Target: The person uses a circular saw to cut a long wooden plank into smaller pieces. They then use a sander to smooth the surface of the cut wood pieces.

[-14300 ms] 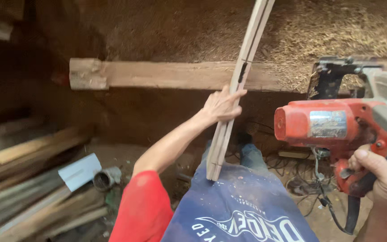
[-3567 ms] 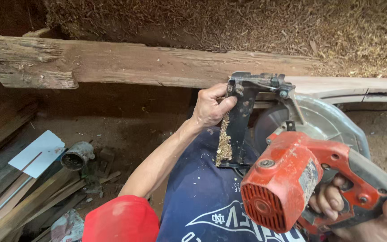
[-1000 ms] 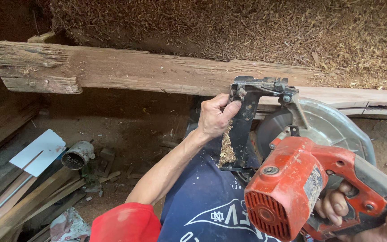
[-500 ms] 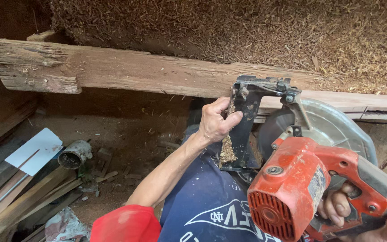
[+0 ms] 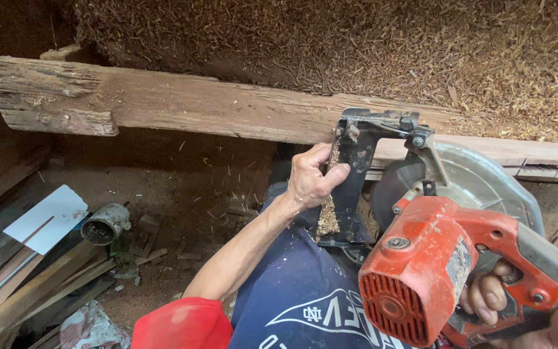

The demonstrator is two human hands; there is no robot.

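Note:
My right hand (image 5: 524,310) grips the rear handle of a red circular saw (image 5: 434,271) at the lower right. The saw's silver blade guard (image 5: 479,181) sits against a long weathered wooden beam (image 5: 182,106). My left hand (image 5: 311,178) holds the saw's black base plate (image 5: 355,174), thumb along its front edge. Sawdust clings to the plate's underside. My arm has a red sleeve, and my legs in dark blue cloth are below.
A heap of sawdust (image 5: 356,45) lies behind the beam. At the lower left are stacked wooden slats (image 5: 27,291), a white sheet (image 5: 46,216), a short metal pipe piece (image 5: 103,225) and wood scraps on the dirt floor.
Long ago my left hand held a thin wooden strip upright; now it holds the saw's base plate. Over the last second hands and saw stayed put, only the view shifted slightly.

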